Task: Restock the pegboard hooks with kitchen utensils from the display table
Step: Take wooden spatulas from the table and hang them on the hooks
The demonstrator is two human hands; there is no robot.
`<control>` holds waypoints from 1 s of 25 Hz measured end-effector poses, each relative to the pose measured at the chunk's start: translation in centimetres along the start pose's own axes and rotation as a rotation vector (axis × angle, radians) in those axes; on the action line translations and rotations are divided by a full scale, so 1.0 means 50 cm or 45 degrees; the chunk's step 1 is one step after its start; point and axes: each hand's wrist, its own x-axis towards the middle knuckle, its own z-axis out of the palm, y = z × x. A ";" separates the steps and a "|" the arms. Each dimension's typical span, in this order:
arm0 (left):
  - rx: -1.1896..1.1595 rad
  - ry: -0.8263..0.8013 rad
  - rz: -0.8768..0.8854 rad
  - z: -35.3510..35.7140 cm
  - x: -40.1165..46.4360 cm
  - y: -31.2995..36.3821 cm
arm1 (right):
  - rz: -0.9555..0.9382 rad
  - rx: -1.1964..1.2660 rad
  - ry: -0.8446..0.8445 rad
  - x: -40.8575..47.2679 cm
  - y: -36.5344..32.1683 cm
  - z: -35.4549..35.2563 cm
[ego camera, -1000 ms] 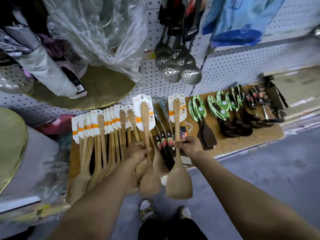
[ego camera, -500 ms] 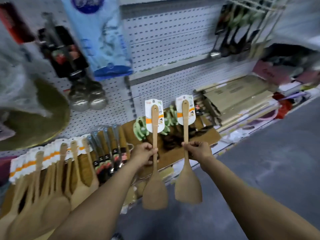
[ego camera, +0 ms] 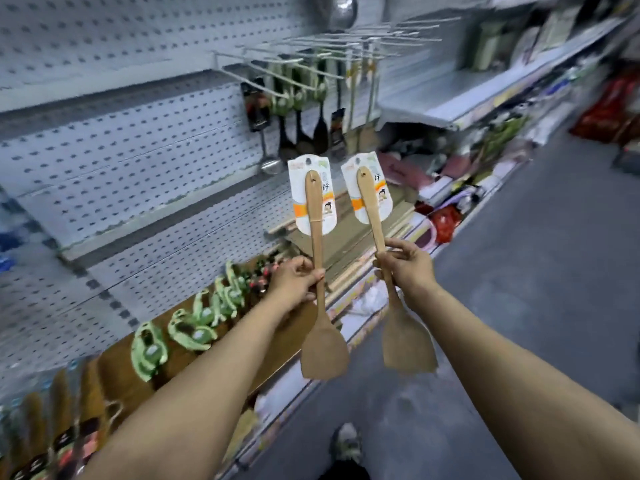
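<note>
My left hand grips the handle of a wooden spatula, held upright with its white label card on top and its blade hanging down. My right hand holds a second wooden spatula the same way, tilted slightly left. Both hang in the air in front of the white pegboard. Long metal hooks stick out of the board higher up and to the right, some bare, some carrying dark ladles and turners. The wooden display table lies below my left arm.
Green-handled utensils and more packaged tools lie in a row on the table. A metal shelf with goods juts out on the right, stacked boards and bags beneath it. Grey floor runs along the aisle. My shoe shows below.
I lifted both spatulas off the table and turned right along the aisle. The table slid to the lower left and the pegboard hooks came into view ahead.
</note>
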 end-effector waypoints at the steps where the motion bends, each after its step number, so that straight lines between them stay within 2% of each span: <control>1: 0.014 -0.011 0.027 0.039 0.041 0.019 | -0.001 0.027 0.057 0.045 -0.017 -0.028; 4: 0.001 -0.065 0.085 0.158 0.181 0.079 | -0.021 0.055 0.158 0.197 -0.073 -0.119; 11: -0.154 -0.133 0.108 0.397 0.498 0.250 | -0.024 0.097 0.160 0.577 -0.233 -0.255; 15: -0.112 -0.101 0.087 0.487 0.618 0.330 | -0.033 0.090 0.120 0.754 -0.273 -0.302; 20: -0.079 0.034 0.071 0.600 0.772 0.380 | -0.043 0.131 -0.024 0.984 -0.310 -0.341; 25: -0.117 0.222 0.047 0.707 0.893 0.441 | -0.137 0.079 -0.304 1.184 -0.374 -0.378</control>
